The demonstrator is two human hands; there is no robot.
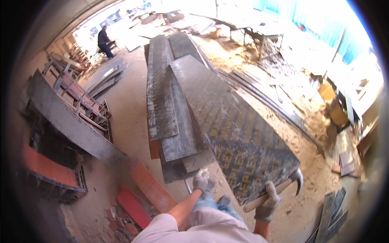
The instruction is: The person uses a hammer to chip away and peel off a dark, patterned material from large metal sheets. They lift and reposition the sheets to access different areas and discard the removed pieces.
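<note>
Clamped around a wooden hammer handle, my right hand [268,202] in its grey work glove carries the claw hammer [283,187] slanting up to the right, steel head just off the near right corner of the big dark plywood sheet [231,129]. That sheet runs long-axis away from me and to the left, its near edge just ahead of both hands, resting on a stack of narrower dark boards [166,105]. My left hand [201,180], also gloved, sits at the sheet's near left edge; I can't tell whether its fingers are curled on anything. I judge the right hand nearer the raised corner. A person [104,40] works far off.
</note>
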